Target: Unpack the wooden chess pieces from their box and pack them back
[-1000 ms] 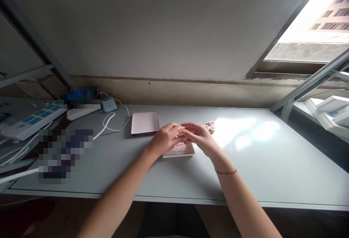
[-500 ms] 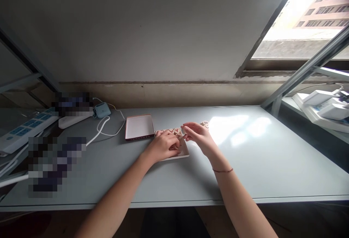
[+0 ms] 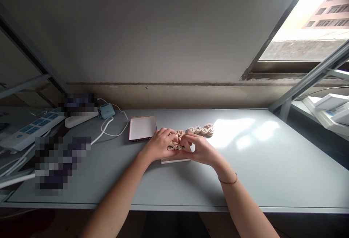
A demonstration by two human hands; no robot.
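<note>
My left hand (image 3: 160, 144) and my right hand (image 3: 200, 149) meet over a shallow open box (image 3: 176, 161). Between their curled fingers is a row of round wooden Chinese chess pieces (image 3: 177, 147) marked with dark characters, gripped from both ends. Behind that row, more pieces (image 3: 180, 133) with red characters show in the box, partly covered by my fingers. Just past my right hand, several stacked chess pieces (image 3: 198, 129) lie on the table. Much of the box's inside is hidden by my hands.
The box's lid (image 3: 142, 128), pale inside with a dark red edge, lies on the grey table (image 3: 245, 180) to the left. Farther left are a white cable (image 3: 104, 132), a small blue device (image 3: 107, 110) and a power strip (image 3: 35, 127). A wall rises behind the table.
My right hand has moved left and down to the box, uncovering the stacked pieces behind it. A row of dark-lettered pieces now shows between both hands. The view has shifted slightly.
</note>
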